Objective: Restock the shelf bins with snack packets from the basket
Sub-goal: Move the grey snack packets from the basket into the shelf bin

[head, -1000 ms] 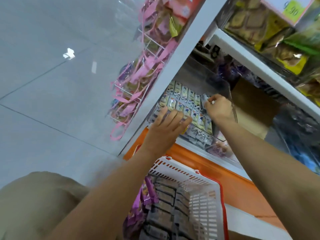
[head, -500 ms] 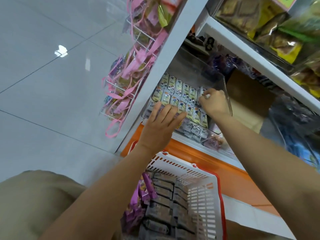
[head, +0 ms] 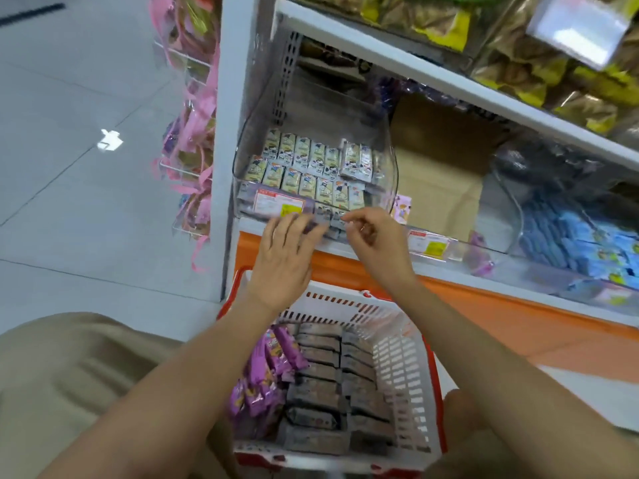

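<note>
Your left hand (head: 287, 257) hung just in front of the clear bin (head: 388, 143) on the lower shelf. Its fingers were straight and spread, the grip apart and holding nothing. Its blurred fingertips reached the bin's front wall, below the price label (head: 278, 205). Your right hand (head: 378, 243) sat just beside it on the right, fingers loosely curled, thumb and forefinger drawn close together at the bin's front edge. Whether that grip pinched anything, I could not tell.

The cream snack packets (head: 311, 165) lay in the bin beyond both hands, standing in tight rows across its front half. The back of the bin showed bare floor. A few packets at the right end sat tilted and higher than the rest. The upper shelf (head: 397, 56) overhung the bin, with an open gap above its rim. A white upright (head: 230, 133) closed the left side, and a cardboard box (head: 439, 160) stood just to the right.

The basket (head: 426, 371), white with a red rim, sat under your forearms against the orange base (head: 501, 316). It held grey packets (head: 321, 375) stacked in columns and purple packets (head: 266, 368) along its left wall.
</note>
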Demonstrator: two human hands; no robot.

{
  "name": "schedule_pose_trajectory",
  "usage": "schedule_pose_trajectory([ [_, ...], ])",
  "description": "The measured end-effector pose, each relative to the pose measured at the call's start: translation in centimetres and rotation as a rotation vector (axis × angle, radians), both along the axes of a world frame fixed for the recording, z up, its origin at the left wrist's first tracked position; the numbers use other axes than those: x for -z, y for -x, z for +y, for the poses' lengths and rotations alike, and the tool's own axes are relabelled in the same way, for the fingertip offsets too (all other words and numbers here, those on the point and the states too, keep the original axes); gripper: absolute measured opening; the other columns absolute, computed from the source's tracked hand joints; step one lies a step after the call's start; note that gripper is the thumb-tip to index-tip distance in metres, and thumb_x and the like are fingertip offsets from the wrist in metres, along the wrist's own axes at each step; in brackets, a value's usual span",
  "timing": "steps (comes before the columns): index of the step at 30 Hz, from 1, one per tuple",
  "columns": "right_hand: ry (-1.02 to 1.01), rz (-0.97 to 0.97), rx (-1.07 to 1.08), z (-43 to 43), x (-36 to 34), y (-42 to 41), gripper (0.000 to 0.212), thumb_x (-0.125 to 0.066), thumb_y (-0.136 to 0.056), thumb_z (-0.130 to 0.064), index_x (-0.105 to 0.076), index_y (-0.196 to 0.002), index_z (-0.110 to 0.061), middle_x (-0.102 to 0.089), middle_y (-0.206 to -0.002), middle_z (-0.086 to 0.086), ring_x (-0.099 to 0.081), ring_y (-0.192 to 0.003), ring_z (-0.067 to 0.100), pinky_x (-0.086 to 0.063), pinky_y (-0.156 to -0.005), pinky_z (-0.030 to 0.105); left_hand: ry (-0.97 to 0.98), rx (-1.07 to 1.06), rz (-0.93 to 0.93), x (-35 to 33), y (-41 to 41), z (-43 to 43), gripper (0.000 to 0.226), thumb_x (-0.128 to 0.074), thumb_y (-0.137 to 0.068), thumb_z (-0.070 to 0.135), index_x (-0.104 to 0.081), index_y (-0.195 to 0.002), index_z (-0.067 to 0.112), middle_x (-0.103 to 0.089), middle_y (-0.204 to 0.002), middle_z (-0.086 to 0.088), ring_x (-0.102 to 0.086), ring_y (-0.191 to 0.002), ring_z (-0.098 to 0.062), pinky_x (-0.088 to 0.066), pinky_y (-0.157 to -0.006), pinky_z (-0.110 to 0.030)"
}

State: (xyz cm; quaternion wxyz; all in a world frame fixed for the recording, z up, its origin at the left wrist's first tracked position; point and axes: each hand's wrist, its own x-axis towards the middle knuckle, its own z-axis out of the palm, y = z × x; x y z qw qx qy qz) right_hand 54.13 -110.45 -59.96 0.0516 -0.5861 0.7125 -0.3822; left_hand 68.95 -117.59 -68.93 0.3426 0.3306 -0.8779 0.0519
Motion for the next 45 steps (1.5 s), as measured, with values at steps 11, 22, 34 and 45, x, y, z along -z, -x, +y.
schedule_pose_trajectory([
  [11, -0.761, -0.017, 0.011, 10.8, 15.5, 4.8, 0.02, -0.064, -0.089, -0.021, -0.064, -0.11, -0.018, -0.063, -0.106, 0.003, -0.056, -0.081, 0.013, -0.051, -0.077, 0.031, -0.337, 0.051, -0.586, 5.9, 3.4, 3.0, 0.078, -0.067, -0.085, 0.032, -0.03, -0.151, 0.014, -0.027, -0.156, -0.012, -0.019, -0.146, -0.032, -0.012, -0.12, -0.048],
  [22, -1.383, 0.093, -0.181, 13.3, 21.8, 4.9, 0.031, -0.062, -0.089, -0.013, -0.055, -0.119, -0.013, -0.056, -0.122, 0.01, -0.055, -0.108, 0.029, -0.036, -0.075, 0.031, -0.47, 0.002, -0.681, 10.8, 3.8, 2.5, 0.079, -0.049, -0.095, 0.034, -0.004, -0.156, 0.013, -0.012, -0.159, -0.013, -0.007, -0.148, -0.031, 0.0, -0.122, -0.048],
  [34, -0.882, -0.273, 0.113, 12.0, 20.4, 6.0, 0.04, -0.072, -0.079, -0.02, -0.046, -0.107, -0.031, -0.055, -0.09, -0.012, -0.057, -0.078, 0.009, -0.044, -0.064, 0.02, -0.494, 0.016, -0.529, 12.2, 4.1, 2.7, 0.083, -0.073, -0.076, 0.02, -0.035, -0.149, 0.006, -0.035, -0.149, -0.019, -0.026, -0.142, -0.037, -0.022, -0.118, -0.053],
  [45, -0.213, -0.434, 0.18, 11.1, 11.8, 2.4, 0.038, -0.062, -0.072, -0.013, -0.057, -0.108, -0.022, -0.054, -0.106, 0.005, -0.052, -0.097, 0.013, -0.044, -0.079, 0.022, -1.655, -0.012, 0.104, 4.5, 3.9, 5.1, 0.047, -0.033, -0.105, 0.043, -0.052, -0.136, 0.013, -0.064, -0.117, 0.003, -0.058, -0.108, -0.021, -0.043, -0.08, -0.027],
])
